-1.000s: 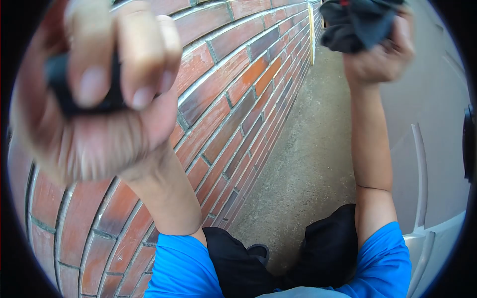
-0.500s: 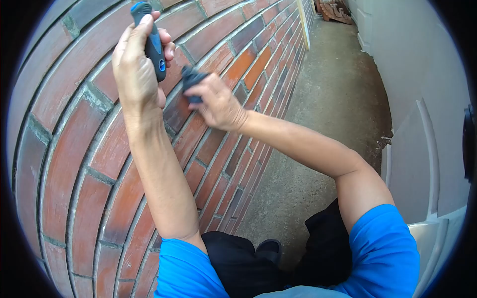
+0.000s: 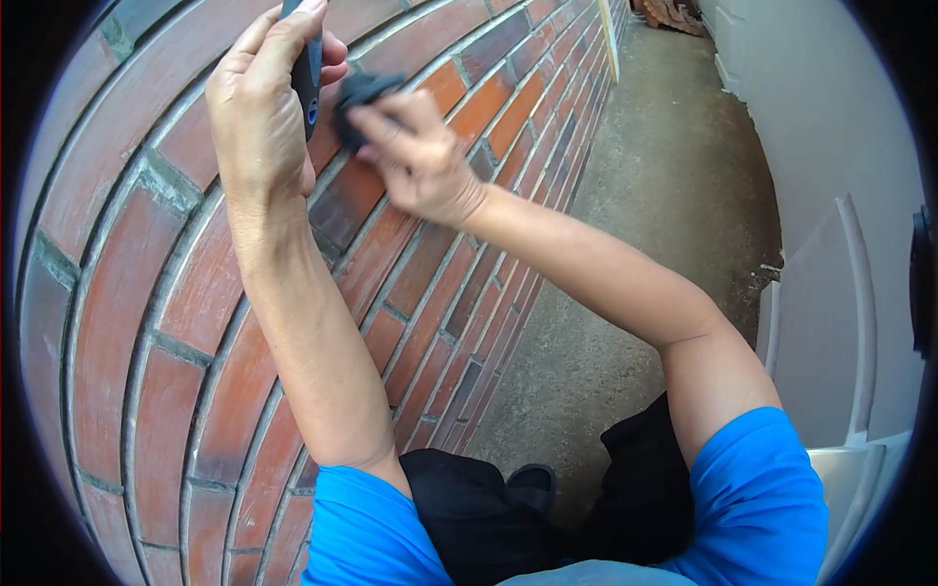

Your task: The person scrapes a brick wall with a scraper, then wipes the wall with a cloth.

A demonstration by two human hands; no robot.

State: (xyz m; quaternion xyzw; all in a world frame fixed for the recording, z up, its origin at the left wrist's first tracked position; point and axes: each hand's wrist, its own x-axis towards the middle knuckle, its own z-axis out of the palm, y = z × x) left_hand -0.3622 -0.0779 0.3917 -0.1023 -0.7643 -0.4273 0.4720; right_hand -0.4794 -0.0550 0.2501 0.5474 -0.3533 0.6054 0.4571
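Note:
My left hand is wrapped around the black-and-blue grip of a hand tool, held close to the brick wall. The tool's far end lies beyond the top of the picture, so its kind does not show. To the right of it, my right hand, blurred by motion, grips a dark crumpled cloth. The cloth is against the wall's face, over reddish-orange bricks. Grey recessed mortar joints run between the bricks, some with pale smears along their edges.
A narrow concrete path runs along the wall. Opposite stands a pale grey wall with raised trim. Reddish-brown pieces lie at the path's far end. My dark shoe is on the ground below.
Both hands sit higher in the picture, and the tool's upper end has passed out of view. My right hand has moved the cloth up and slightly left across the bricks.

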